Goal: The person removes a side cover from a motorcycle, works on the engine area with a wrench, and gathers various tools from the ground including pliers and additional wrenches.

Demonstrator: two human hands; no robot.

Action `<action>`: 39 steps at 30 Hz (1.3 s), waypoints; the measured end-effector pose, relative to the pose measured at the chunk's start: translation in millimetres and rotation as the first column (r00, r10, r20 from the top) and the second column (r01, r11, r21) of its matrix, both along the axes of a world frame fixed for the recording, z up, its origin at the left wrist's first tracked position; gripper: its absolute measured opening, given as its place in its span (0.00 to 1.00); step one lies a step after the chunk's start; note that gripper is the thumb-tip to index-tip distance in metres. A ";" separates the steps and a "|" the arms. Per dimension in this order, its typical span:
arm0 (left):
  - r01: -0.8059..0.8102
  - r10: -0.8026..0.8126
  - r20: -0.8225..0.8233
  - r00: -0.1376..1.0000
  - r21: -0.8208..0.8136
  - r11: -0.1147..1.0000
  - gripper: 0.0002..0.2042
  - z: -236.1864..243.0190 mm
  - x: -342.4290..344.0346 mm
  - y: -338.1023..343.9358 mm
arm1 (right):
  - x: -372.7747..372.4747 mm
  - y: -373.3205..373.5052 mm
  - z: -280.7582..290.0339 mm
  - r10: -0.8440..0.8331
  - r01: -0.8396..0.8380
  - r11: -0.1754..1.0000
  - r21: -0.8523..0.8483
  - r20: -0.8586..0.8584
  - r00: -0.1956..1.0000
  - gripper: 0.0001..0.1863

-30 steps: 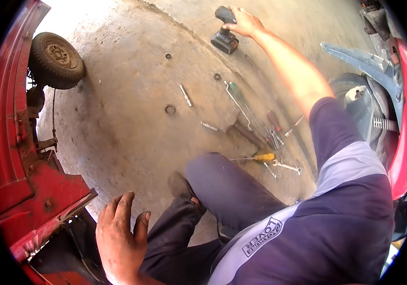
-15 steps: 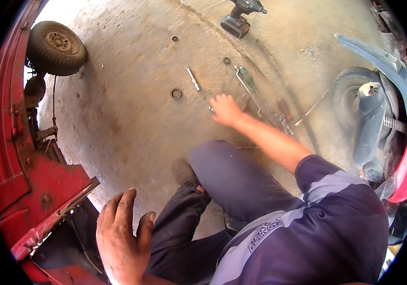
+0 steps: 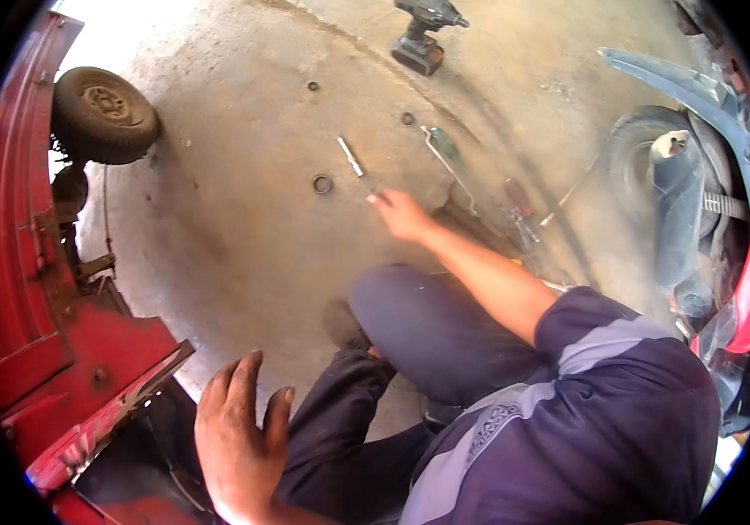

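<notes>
My right hand (image 3: 401, 216) reaches low over the concrete floor, its fingers curled together. Whatever is in its fingertips is too small and blurred to make out. Just beyond it lie a short shiny metal rod (image 3: 350, 157) and a dark ring (image 3: 322, 184). To its right are a long thin metal wrench (image 3: 450, 171), a green-handled screwdriver (image 3: 445, 143) and a red-handled tool (image 3: 518, 198). My left hand (image 3: 242, 442) hangs in the air at lower left, empty, thumb apart from the fingers, beside a red metal body panel (image 3: 121, 350).
A black cordless power tool (image 3: 419, 39) stands at the far side. Two small dark rings, one (image 3: 313, 86) farther off and one (image 3: 407, 118) near the wrench, lie on the floor. A wheel (image 3: 105, 114) is at left; a motorbike-like vehicle with a blue-grey fender (image 3: 681, 83) stands at right.
My right hand has shifted a little left and nearer the metal rod. My left hand sits slightly farther right in the picture. The whole view has moved slightly.
</notes>
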State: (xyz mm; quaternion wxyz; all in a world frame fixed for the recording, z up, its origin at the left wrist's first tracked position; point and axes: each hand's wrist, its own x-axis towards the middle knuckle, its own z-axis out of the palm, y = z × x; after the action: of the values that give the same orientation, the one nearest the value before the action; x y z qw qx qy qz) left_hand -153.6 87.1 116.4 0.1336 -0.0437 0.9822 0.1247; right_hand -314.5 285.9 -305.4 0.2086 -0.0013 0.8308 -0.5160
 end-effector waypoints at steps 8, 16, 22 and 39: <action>0.122 -0.123 0.054 0.991 0.009 0.992 0.23 -6.1 -19.0 14.3 | 21.5 86.3 -10.0 -0.337 0.594 0.713 -0.373 0.560 0.757 0.16; 0.113 -0.110 0.089 0.990 -0.029 0.993 0.23 -4.8 -18.3 19.7 | 34.9 94.0 0.4 -0.432 0.630 0.718 -0.295 0.521 0.736 0.12; 0.145 -0.141 0.101 0.985 -0.030 0.989 0.23 -5.1 -20.1 19.7 | 19.7 62.9 50.8 -0.344 0.454 0.842 -0.292 0.357 0.868 0.21; 0.282 -0.279 0.082 0.957 -0.023 0.959 0.21 -19.4 -33.6 32.9 | 140.4 206.4 22.2 -0.039 0.007 0.983 0.182 0.172 0.984 0.26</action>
State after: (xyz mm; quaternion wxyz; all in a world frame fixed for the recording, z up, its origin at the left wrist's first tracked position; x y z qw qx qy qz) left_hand -187.2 120.0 97.0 0.1874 0.0889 0.9745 0.0859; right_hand -174.2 492.3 -283.2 0.2739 0.0727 0.8526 -0.4390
